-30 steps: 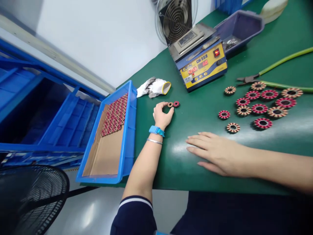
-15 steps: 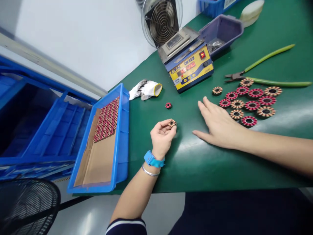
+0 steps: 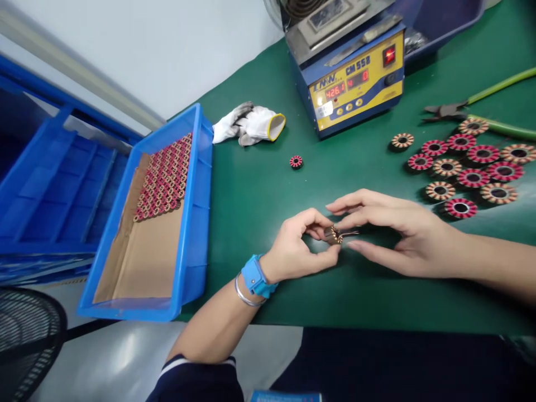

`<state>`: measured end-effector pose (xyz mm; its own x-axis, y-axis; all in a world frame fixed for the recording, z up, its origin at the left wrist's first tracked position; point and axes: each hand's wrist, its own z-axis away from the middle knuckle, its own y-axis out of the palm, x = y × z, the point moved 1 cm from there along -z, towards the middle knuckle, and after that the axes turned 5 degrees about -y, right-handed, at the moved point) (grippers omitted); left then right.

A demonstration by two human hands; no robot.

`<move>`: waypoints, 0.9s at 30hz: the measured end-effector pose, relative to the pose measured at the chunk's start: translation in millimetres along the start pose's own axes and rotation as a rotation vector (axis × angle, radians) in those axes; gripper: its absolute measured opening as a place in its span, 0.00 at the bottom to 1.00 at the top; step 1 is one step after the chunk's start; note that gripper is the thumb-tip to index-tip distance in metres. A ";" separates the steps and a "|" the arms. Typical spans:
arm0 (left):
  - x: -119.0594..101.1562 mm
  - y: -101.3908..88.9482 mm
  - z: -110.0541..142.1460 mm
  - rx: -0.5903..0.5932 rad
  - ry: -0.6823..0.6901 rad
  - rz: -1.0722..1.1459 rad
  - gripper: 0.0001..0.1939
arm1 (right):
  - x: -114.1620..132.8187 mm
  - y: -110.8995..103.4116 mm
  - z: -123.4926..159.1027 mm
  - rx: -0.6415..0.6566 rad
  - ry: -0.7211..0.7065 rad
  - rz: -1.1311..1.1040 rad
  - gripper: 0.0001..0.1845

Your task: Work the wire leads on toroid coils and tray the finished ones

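- Your left hand grips a copper-coloured ring between thumb and fingers, near the front edge of the tabletop.
- Your right hand is open, thumb and fingers parted around the thin wires that stick out of that ring; whether its fingertips touch them, you cannot tell from here.
- A small red ring sits alone beyond your left hand, towards the back edge.
- The white gloves lie just beside the blue bin at the left edge.
- Loose red and tan rings cluster towards the right edge, beside the green-handled pliers.
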<state>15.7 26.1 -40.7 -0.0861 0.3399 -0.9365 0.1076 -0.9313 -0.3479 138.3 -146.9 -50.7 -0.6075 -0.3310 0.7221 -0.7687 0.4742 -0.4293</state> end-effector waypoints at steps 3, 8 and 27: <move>1.3 -4.0 -1.2 0.045 0.003 0.005 0.10 | -0.7 -0.2 0.4 0.025 0.035 -0.013 0.12; 3.3 -2.7 -0.3 0.059 -0.002 0.058 0.13 | -2.7 1.8 0.3 -0.022 0.037 -0.014 0.05; 8.1 0.0 0.8 0.114 -0.244 0.316 0.16 | -6.3 -9.7 0.0 -0.097 0.397 -0.253 0.08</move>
<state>14.2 28.8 -48.3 -0.3002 0.0072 -0.9538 0.0567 -0.9981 -0.0254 149.5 -149.3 -51.0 -0.2659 -0.1180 0.9568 -0.8487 0.4992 -0.1743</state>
